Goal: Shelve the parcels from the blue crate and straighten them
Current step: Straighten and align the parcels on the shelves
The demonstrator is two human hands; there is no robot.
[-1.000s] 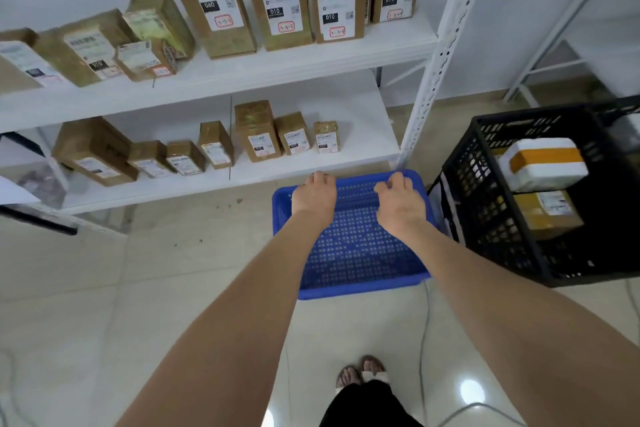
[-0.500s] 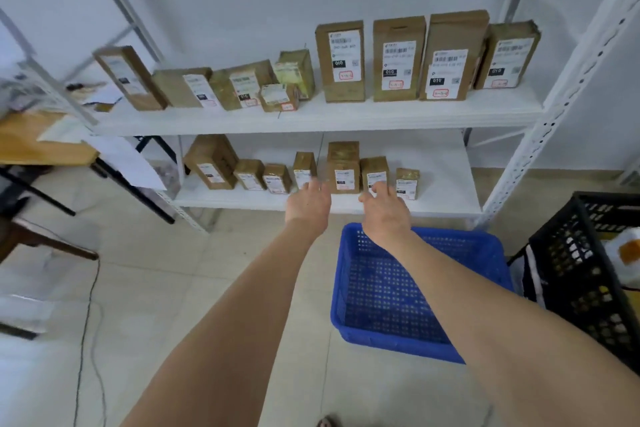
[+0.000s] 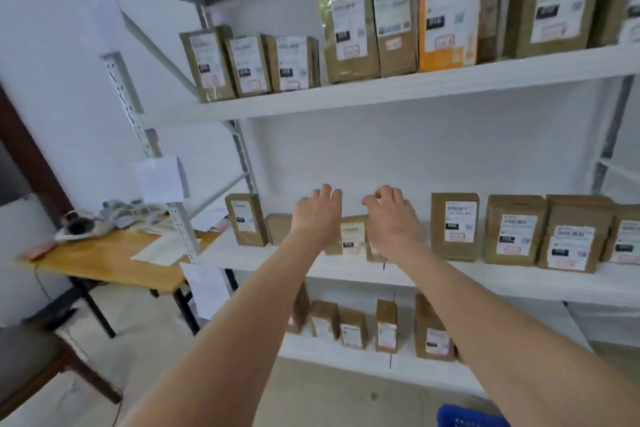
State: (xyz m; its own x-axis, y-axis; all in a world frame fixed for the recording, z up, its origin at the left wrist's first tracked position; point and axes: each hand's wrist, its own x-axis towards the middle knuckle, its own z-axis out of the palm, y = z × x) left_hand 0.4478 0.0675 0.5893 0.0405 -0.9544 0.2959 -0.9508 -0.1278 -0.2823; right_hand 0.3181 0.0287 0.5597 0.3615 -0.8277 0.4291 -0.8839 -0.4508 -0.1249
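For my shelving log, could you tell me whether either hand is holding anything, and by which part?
Nothing is held: the left hand and the right hand hover empty before the small brown cardboard parcels.

**Head view.** Single view from a wide-angle camera worn on the person's head. It faces forward at the white shelving (image 3: 381, 94) from close by. Both forearms stretch from the lower edge to the middle shelf (image 3: 485, 276), where the left hand (image 3: 317, 215) and right hand (image 3: 391, 218) sit near the frame's centre. Wide-angle curvature bows the uprights. A wooden table (image 3: 114, 263) fills the left margin, and a corner of the blue crate (image 3: 467, 419) marks the bottom edge.
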